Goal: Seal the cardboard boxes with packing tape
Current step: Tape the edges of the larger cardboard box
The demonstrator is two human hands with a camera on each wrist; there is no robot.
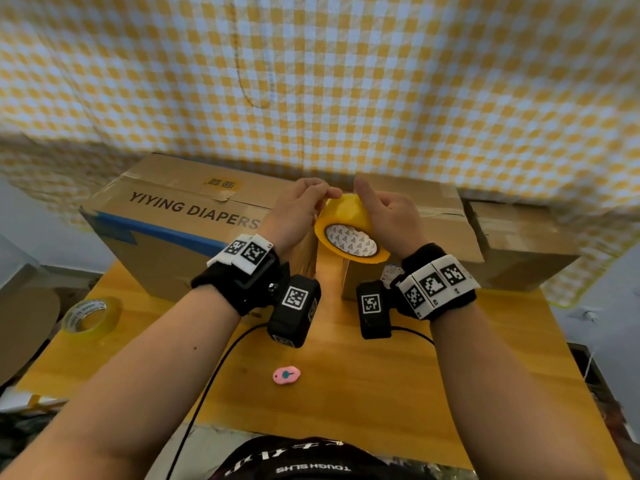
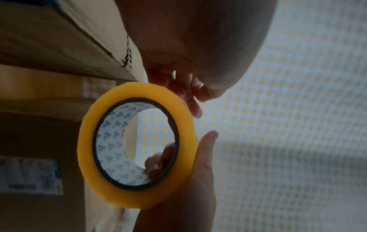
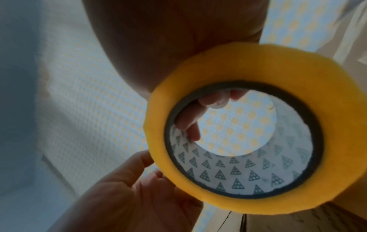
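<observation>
A person holds a yellow tape roll [image 1: 349,230] raised between two cardboard boxes [image 1: 194,220], right hand [image 1: 391,216] curled through its core, while the nearer left hand [image 1: 298,209] pinches at the roll's top rim, fingertips [image 2: 195,108] pressed together.

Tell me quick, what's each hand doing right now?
Left hand: fingertips pinching at the rim of the yellow packing tape roll.
Right hand: gripping the same roll, fingers through its core.
</observation>
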